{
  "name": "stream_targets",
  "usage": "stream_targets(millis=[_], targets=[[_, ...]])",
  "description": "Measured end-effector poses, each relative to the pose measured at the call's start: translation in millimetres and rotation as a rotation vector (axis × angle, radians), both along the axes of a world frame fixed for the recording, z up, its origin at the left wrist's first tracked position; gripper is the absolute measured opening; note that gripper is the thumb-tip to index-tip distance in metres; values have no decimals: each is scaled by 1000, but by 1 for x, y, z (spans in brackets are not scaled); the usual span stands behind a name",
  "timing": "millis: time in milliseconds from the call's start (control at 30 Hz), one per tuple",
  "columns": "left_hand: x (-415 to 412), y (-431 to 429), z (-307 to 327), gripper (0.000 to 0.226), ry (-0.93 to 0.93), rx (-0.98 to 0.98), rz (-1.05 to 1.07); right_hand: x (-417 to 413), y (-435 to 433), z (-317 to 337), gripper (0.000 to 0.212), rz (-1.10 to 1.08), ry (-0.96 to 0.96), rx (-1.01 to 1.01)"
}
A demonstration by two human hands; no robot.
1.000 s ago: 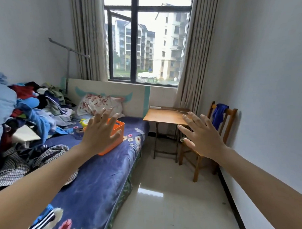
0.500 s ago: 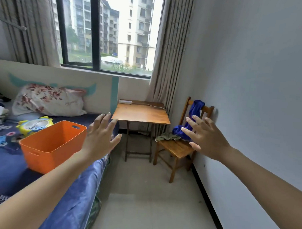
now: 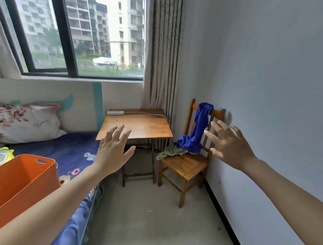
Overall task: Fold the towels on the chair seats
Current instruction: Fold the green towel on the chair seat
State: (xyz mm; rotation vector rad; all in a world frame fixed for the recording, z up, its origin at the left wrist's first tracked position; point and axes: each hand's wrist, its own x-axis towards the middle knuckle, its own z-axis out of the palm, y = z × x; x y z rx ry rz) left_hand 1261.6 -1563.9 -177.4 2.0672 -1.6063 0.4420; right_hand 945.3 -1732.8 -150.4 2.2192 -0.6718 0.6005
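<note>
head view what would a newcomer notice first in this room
The left hand and right hand stretch forward with spread fingers, holding nothing. Beyond them a bright blue towel hangs from the back of the wooden chair down to its seat by the right wall, a crumpled green towel beside it. An orange basket sits on the bed, lower left.

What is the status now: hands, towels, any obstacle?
Left hand and right hand open, holding nothing. Blue towel draped from back of chair to seat, green towel crumpled at seat edge, both unfolded. Wooden table close beside chair.
</note>
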Motion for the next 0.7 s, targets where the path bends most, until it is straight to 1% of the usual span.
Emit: stream_targets(millis=[167,267,433,600,700], targets=[[19,-56,-27,69,79,82,23,17,-60,-29,67,11,-4,55],[37,-101,-46,64,122,127,37,32,-103,-50,66,-1,22,92],[79,-175,-76,54,190,134,46,65,-170,-71,67,-42,44,136],[116,-255,-111,56,279,236,37,103,-241,-89,66,-85,55,204],[128,-298,-126,57,312,279,10,117,-275,-105,67,-125,25,264]])
